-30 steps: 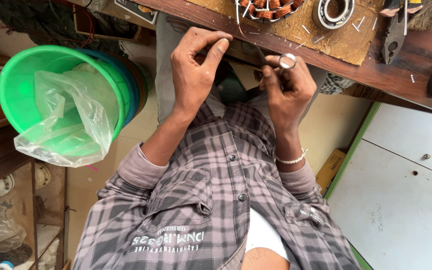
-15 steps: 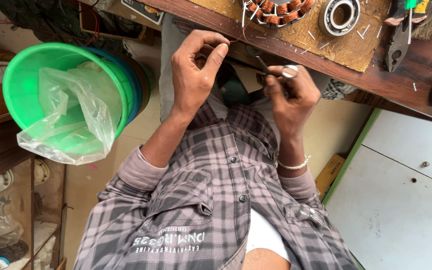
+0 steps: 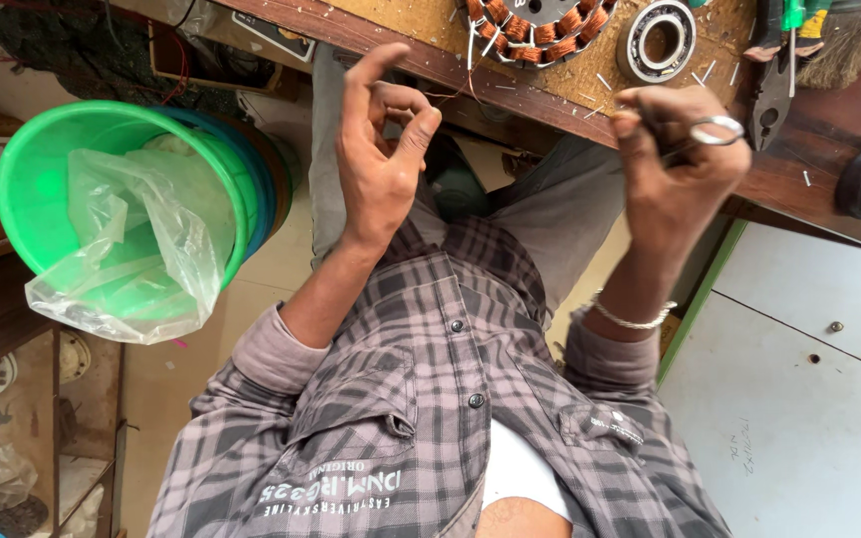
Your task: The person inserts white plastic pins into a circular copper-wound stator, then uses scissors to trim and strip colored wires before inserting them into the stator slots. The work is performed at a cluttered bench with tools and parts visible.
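the person is wearing a grey-and-mauve plaid shirt [image 3: 430, 399] with rolled sleeves, dark buttons, and a thin silver bracelet [image 3: 633, 321].
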